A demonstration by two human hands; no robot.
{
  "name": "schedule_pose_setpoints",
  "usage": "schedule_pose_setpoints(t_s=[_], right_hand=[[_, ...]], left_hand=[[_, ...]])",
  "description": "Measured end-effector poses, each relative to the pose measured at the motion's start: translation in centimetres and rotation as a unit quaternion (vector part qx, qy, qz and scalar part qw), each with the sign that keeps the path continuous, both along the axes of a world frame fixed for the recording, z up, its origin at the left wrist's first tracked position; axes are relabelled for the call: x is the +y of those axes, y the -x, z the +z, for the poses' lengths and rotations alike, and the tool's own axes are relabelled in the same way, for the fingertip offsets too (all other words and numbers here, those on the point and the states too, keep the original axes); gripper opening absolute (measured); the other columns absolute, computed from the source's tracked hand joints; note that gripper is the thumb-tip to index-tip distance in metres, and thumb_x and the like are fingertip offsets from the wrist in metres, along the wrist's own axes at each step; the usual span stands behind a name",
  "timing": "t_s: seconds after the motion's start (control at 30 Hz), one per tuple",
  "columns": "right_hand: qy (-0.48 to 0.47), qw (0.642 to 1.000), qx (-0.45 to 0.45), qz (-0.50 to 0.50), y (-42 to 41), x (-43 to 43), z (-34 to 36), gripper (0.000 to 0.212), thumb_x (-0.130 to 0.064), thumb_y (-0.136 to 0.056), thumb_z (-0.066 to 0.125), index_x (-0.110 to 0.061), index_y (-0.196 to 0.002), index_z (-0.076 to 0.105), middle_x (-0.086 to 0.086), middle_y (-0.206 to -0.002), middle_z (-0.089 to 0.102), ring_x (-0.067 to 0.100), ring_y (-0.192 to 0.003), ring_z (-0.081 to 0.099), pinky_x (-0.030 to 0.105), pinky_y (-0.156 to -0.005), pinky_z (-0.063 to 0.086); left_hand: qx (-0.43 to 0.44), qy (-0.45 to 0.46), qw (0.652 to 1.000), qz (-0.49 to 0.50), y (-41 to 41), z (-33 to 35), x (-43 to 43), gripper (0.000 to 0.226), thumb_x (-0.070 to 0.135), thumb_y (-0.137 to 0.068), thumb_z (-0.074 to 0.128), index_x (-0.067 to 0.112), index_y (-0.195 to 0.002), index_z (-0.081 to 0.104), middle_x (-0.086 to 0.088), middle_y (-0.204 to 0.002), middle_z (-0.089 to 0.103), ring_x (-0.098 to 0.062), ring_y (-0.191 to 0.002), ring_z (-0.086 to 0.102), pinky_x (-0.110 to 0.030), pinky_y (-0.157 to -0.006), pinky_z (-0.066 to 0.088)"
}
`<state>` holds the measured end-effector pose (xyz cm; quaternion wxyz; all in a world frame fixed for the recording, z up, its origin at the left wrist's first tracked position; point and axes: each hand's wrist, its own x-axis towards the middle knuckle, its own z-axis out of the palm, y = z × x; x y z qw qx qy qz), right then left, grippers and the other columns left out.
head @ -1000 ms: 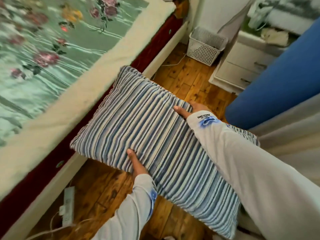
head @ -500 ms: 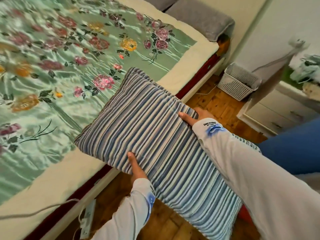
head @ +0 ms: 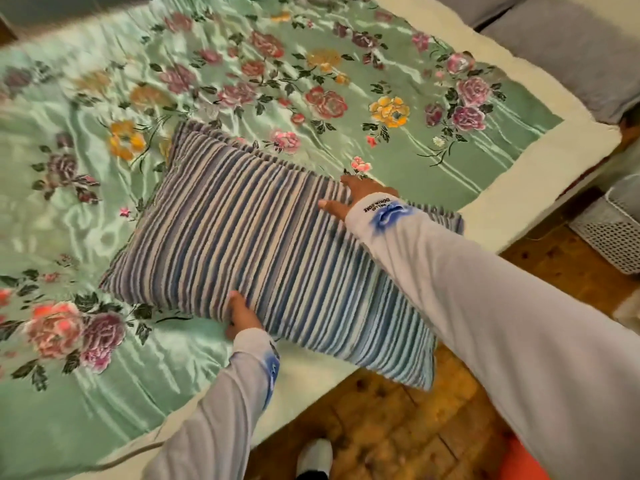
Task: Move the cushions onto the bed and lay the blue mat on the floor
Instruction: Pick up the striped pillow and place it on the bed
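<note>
Now both hands (head: 242,318) grip cushion (head: 263,251) w/ bed (head: 398,143) under.

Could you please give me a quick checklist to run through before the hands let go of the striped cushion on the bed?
1. Striped cushion over the bed: mostly; its near corner overhangs the edge above the wooden floor. Not ok.
2. Cushion resting flat on the floral cover: cannot tell; the picture is motion-blurred.
3. Left hand grips the near edge: ok.
4. Right hand lies at the far edge: ok.
5. Landing spot free of other things: ok; the grey pillows lie well apart at the head end.
6. Blue mat in sight for the next step: not ok; it is out of view.
</note>
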<state>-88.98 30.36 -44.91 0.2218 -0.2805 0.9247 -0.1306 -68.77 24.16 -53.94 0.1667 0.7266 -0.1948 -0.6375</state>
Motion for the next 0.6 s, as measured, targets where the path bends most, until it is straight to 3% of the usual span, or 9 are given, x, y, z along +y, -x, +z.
schedule_pose_setpoints(t_s=[0.07,0.13,0.27,0.4,0.6], right_hand=[[-0.009,1.0,-0.005,0.004,0.0,0.7,-0.3,0.08,-0.068,-0.083,0.047,-0.024,-0.148,0.031,0.006,-0.154,0.037,0.029,-0.138,0.041,0.042,-0.115,0.03],[-0.035,0.999,0.001,0.002,0.2,2.8,-0.7,0.079,-0.068,-0.083,0.048,-0.026,-0.148,0.032,0.004,-0.154,0.038,0.027,-0.138,0.041,0.039,-0.115,0.029],[-0.106,0.994,-0.006,-0.038,1.3,9.0,-1.9,0.08,-0.074,-0.08,0.044,-0.025,-0.143,0.038,0.006,-0.148,0.046,0.028,-0.133,0.047,0.04,-0.112,0.035],[-0.085,0.992,-0.027,-0.09,1.7,17.4,-1.7,0.075,-0.068,-0.083,0.046,-0.022,-0.142,0.038,0.009,-0.146,0.047,0.031,-0.131,0.047,0.038,-0.11,0.035],[-0.089,0.968,-0.057,-0.227,2.4,34.6,-2.1,0.08,-0.071,-0.077,0.05,-0.026,-0.142,0.038,0.008,-0.143,0.05,0.033,-0.13,0.049,0.042,-0.106,0.043]], left_hand=[[-0.065,0.027,0.997,-0.025,0.4,0.4,0.0,0.084,0.047,-0.087,0.056,0.003,-0.149,0.02,-0.018,-0.156,0.024,-0.036,-0.143,0.027,-0.04,-0.117,0.024],[-0.085,0.048,0.992,-0.075,1.2,0.4,1.0,0.074,0.039,-0.092,0.053,-0.001,-0.147,0.024,-0.02,-0.155,0.028,-0.037,-0.141,0.03,-0.039,-0.113,0.026],[-0.111,0.082,0.981,-0.134,4.1,0.8,5.6,0.068,0.03,-0.093,0.054,0.004,-0.148,0.023,-0.017,-0.155,0.029,-0.035,-0.14,0.034,-0.04,-0.113,0.027],[-0.078,0.131,0.968,-0.201,8.1,2.1,11.9,0.06,0.024,-0.093,0.056,0.005,-0.144,0.032,-0.017,-0.148,0.042,-0.036,-0.132,0.046,-0.043,-0.109,0.036],[-0.034,0.157,0.91,-0.383,13.5,4.5,27.2,0.046,0.027,-0.094,0.051,0.0,-0.132,0.05,-0.018,-0.137,0.054,-0.035,-0.125,0.051,-0.033,-0.102,0.037]])
